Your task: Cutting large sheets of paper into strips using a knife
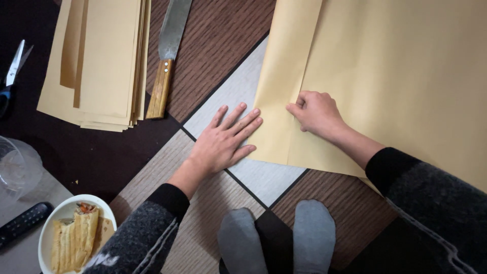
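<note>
I am looking straight down from the head camera at both hands working on a large sheet of tan paper (395, 76), which is covering the upper right of the floor from about twelve o'clock round to four o'clock. My left hand (223, 142) is lying palm down near the centre of the view, fingers straight and spread, pointing toward one o'clock; its fingertips are pressing on the folded left flap of the sheet while the heel of the hand is resting on the patterned floor (203, 91). The left forearm, in a dark grey sleeve, is running back toward seven o'clock. My right hand (317, 112) is sitting just to the right of the left one, on the paper, fingers curled under into a loose fist, with the knuckles and fingertips bearing down along the crease line; I cannot tell whether anything is pinched inside it. Its forearm is trailing off toward four o'clock. Two grey-socked feet (276, 236) are showing at six o'clock. At eleven o'clock a stack of cut paper strips (101, 61) is lying beside a wooden-handled knife (167, 56). Scissors (12, 71) are resting at nine o'clock, and a bowl with a wrap (76, 233) is sitting at eight o'clock, near a dark remote (23, 223).
</note>
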